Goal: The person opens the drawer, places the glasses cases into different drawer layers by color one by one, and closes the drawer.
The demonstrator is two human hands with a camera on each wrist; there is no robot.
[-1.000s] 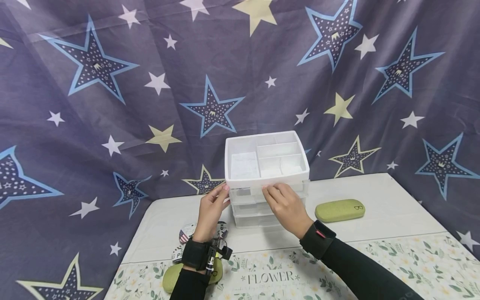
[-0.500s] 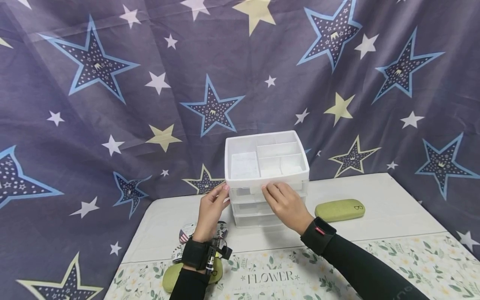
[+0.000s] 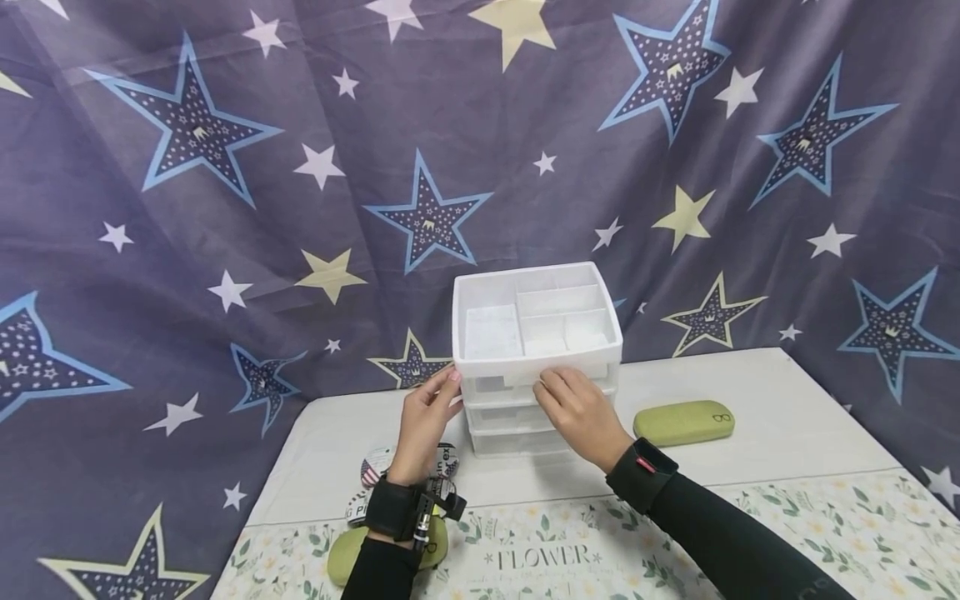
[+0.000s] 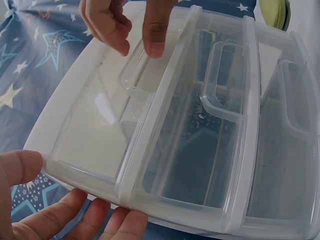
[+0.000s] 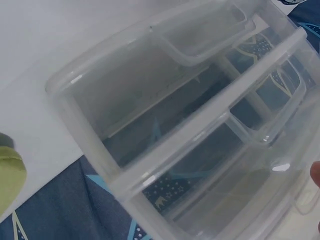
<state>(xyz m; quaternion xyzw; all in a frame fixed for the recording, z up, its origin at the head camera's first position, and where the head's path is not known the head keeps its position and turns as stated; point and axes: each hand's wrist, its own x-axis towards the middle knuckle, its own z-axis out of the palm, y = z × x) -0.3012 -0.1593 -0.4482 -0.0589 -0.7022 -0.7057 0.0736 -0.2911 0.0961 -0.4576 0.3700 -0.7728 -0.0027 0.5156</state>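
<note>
A white drawer unit [image 3: 495,365] with a divided open tray on top and several clear drawers stands at the back of the table. My left hand [image 3: 427,421] grips its left side near the top; the thumb [image 4: 22,167] lies at the front corner and the fingertips [image 4: 132,222] along the side. My right hand [image 3: 581,417] is at the front, at the handle [image 4: 135,72] of the top drawer. Its thumb and bent fingers stand on either side of that handle. The top drawer's front looks level with the lower drawers [image 4: 215,150].
To the unit's right lies a green glasses case [image 3: 682,422]. Another green case [image 3: 347,557] sits under my left forearm, beside black-and-white printed items [image 3: 377,467], one with a flag pattern. A star-printed curtain [image 3: 375,100] hangs behind the floral-edged tablecloth [image 3: 810,425].
My right hand has shifted slightly to the right along the drawer front, so more of the handle shows. The left hand and the unit keep their places; the view has moved slightly.
</note>
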